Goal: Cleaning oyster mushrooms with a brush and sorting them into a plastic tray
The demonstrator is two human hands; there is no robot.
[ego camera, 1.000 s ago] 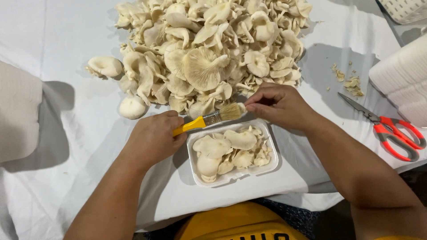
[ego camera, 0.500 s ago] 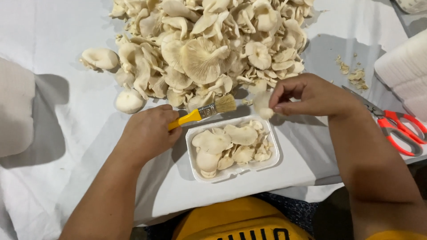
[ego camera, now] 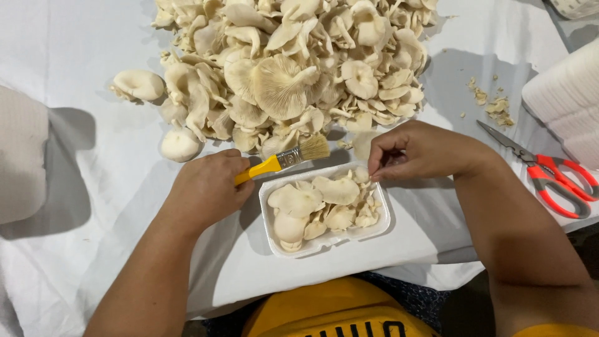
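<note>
My left hand (ego camera: 206, 190) grips the yellow handle of a small paintbrush (ego camera: 284, 159); its bristles point toward the mushroom pile. A white foam tray (ego camera: 374, 228) sits at the table's near edge, filled with several pale oyster mushrooms (ego camera: 312, 203). My right hand (ego camera: 430, 150) hovers at the tray's far right corner with thumb and fingertips pinched together just over the rim. I cannot tell whether anything is held between them. One loose mushroom (ego camera: 363, 143) lies just beyond those fingers. A large heap of oyster mushrooms (ego camera: 287, 68) covers the table beyond both hands.
Red-handled scissors (ego camera: 555, 178) lie to the right, next to a stack of white foam trays (ego camera: 568, 93). Mushroom scraps (ego camera: 493, 103) are scattered near them. A white folded cloth (ego camera: 22, 156) lies at the left edge. A white sheet (ego camera: 81, 56) covers the table.
My right hand has dropped from the loose mushroom by the brush down to the tray's far corner. The left hand and brush have stayed almost still.
</note>
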